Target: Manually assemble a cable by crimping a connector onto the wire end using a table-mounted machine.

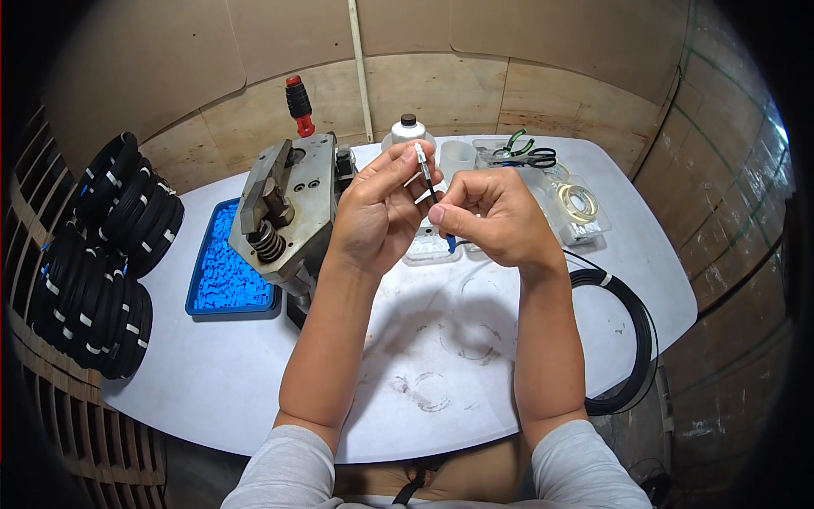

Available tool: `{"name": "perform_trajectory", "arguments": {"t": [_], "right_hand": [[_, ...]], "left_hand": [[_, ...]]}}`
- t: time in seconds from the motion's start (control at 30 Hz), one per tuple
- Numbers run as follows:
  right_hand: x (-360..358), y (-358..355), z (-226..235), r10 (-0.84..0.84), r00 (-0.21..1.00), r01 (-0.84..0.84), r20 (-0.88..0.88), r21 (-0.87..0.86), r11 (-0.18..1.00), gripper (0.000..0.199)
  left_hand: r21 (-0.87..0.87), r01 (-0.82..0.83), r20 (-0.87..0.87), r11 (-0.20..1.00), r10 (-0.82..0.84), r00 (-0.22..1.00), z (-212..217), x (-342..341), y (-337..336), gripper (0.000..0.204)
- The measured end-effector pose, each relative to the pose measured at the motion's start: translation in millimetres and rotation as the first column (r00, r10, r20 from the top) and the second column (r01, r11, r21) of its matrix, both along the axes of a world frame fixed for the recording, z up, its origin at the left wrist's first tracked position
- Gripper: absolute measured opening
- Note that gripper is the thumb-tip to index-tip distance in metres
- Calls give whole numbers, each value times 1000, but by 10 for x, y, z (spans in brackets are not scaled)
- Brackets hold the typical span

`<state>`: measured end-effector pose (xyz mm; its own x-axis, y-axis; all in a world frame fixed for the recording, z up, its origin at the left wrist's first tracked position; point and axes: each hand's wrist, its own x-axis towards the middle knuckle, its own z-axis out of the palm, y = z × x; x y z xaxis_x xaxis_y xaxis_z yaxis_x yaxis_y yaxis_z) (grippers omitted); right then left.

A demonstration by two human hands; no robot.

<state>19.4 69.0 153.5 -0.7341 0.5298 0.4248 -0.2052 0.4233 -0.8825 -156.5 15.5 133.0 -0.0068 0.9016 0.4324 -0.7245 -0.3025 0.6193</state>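
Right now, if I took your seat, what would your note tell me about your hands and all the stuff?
Left hand: pinches the white-tipped end of the thin black cable, holding it upright.
Right hand: grips the same cable just below.
The cable's loop lies on the white table at the right.
Metal press and blue tray of small blue pieces are at the left, cable coils beyond them.
Done: a tip sits on the cable end.
Left: cannot tell.

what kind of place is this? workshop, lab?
Probably a small cable assembly workbench. Both hands, left hand and right hand, hold a thin black cable end over a white table. Beside them: a metal hand press, stacked black cable coils and a blue tray of small parts.
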Motion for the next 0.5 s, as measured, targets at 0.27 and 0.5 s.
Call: {"name": "perform_trajectory", "arguments": {"t": [0.27, 0.5], "right_hand": [[-38, 1, -22, -35, 999, 37, -36, 81, 996, 22], [-29, -31, -7, -52, 999, 51, 8, 87, 995, 21]], "left_hand": [[-18, 82, 40, 996, -81, 996, -27, -6, 24, 22], [-29, 56, 34, 998, -55, 998, -5, -14, -12, 22]]}}
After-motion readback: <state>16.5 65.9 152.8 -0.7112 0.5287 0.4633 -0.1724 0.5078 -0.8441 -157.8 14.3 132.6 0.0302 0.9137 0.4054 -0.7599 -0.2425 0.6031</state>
